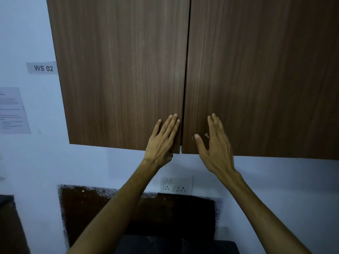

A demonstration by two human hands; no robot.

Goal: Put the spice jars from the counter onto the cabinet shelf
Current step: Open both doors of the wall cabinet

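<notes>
Pale blue-white wall (110, 165) fills the lower half of the view, with a dark speckled panel (102, 208) set into it low down. Closest to the camera, two bare forearms rise from the bottom edge toward a wall cabinet.

Just above the panel and between the arms sits a white switch and socket plate (177, 185) on the wall.

Farther up, the left hand (162, 142) lies flat against the lower inner corner of the left cabinet door (119, 70), its fingers straight and close together, tips pointing up along the gap between the doors. Its thumb is tucked at the door's bottom edge. The right hand (214, 143) is raised in front of the lower inner corner of the right cabinet door (266, 70), fingers straight and slightly spread, thumb held out to the side. Whether its palm touches the wood cannot be told. Neither hand holds anything.

Both brown wood-grain doors stand closed, meeting at a thin dark seam in the middle, so the cabinet shelf behind them is hidden. No spice jars or counter show in this view.

On the wall to the left of the cabinet, a small label reading "WS 02" (43, 68) is stuck just beside the door's edge, and below it hangs a printed sheet of paper (13, 110) whose text is too blurred to read.
</notes>
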